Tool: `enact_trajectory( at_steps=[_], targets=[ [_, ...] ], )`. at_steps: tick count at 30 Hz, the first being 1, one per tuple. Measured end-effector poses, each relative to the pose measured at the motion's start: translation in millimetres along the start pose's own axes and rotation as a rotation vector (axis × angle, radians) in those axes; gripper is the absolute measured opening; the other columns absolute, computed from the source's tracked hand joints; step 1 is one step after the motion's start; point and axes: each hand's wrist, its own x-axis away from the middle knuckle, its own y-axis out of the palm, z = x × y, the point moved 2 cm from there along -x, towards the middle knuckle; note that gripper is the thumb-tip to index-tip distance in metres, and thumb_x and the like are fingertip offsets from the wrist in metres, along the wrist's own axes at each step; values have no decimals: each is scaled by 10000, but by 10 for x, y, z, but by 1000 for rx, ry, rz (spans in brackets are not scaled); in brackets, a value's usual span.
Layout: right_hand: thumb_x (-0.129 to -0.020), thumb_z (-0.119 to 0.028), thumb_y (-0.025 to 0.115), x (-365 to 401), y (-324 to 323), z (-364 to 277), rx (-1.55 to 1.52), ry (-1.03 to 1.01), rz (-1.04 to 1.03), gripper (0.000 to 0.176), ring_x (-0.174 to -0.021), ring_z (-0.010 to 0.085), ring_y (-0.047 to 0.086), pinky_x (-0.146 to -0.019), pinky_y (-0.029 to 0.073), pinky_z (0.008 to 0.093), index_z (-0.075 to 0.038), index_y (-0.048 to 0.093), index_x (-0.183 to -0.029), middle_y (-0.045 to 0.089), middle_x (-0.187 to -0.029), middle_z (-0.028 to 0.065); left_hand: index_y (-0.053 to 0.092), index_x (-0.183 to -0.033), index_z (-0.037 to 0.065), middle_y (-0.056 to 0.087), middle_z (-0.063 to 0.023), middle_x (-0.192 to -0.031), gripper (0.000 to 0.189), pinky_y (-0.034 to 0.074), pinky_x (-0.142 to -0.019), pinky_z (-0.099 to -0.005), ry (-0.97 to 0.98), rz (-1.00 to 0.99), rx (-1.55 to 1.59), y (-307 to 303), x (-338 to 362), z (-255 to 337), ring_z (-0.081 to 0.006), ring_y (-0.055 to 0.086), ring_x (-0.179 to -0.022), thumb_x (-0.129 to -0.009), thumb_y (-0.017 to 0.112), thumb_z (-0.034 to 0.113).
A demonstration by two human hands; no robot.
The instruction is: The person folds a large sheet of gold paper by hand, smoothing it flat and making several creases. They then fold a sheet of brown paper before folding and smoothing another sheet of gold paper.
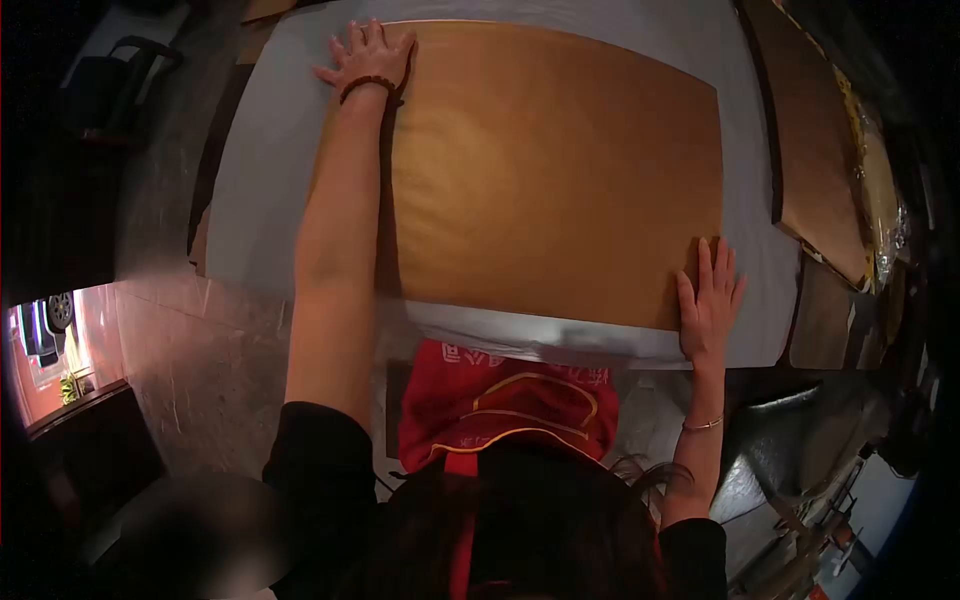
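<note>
A large brown sheet [560,170] lies flat over a pale grey cloth-like layer [255,190] on the work surface. My left hand [370,58] rests palm down with spread fingers at the sheet's far left corner, a dark beaded bracelet on the wrist. At the near right corner of the sheet, my right hand [710,300] lies flat with its fingers apart, a thin bracelet on that wrist. Neither hand holds anything. Faint wrinkles show on the brown sheet.
Brown boards [815,150] with yellow edging and clear plastic stand at the right. A red apron [510,405] hangs at the near edge. A black chair-like object [780,440] is at the lower right, and a bright screen or opening [65,345] at the left.
</note>
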Motion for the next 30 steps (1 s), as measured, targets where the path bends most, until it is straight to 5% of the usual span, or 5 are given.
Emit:
enact_trajectory(
  at_steps=[4, 5, 9, 20, 30],
  targets=[
    [-976, -446, 398, -9, 21, 25, 4, -38, 30, 554, -1438, 291, 195, -1156, 61, 512, -196, 357, -1468, 240, -1558, 91, 396, -1433, 248, 208, -56, -1567, 593, 104, -1023, -741, 294, 267, -34, -253, 593, 262, -368, 102, -1443, -923, 439, 546],
    [-978, -447, 393, -6, 16, 21, -2, -1, 13, 555, -1438, 289, 192, -1155, 57, 514, -197, 350, -1471, 232, -1560, 89, 572, -1258, 259, 324, -81, -1491, 443, 191, -1076, -644, 562, 267, -180, -282, 826, 451, -373, 198, -1410, -902, 525, 517],
    [-988, -455, 374, -1, 76, 60, -20, 1, -18, 558, -1444, 291, 175, -1153, 50, 525, -202, 323, -1483, 205, -1570, 85, 437, -1367, 123, 321, -178, -1481, 662, 154, -1083, -628, 894, 79, 369, -546, 2463, 1035, -395, 249, -1386, -869, 517, 552],
    [-992, -467, 353, 10, 43, -5, -25, 31, 3, 562, -1450, 287, 162, -1157, 49, 516, -212, 302, -1490, 200, -1572, 85, 328, -1467, 131, 277, -148, -1529, 700, 94, -1134, -547, -2, 134, 122, -340, 2598, -1258, -336, 219, -1417, -922, 425, 561],
    [-975, -381, 472, 20, -34, 59, -253, 96, -24, 577, -1423, 308, 230, -1153, 138, 465, -131, 326, -1475, 256, -1537, 168, 415, -1420, 160, 341, -123, -1495, 597, 143, -1090, -617, 103, 168, -9, -424, 2620, -1113, -353, 280, -1377, -935, 451, 507]
  ],
)
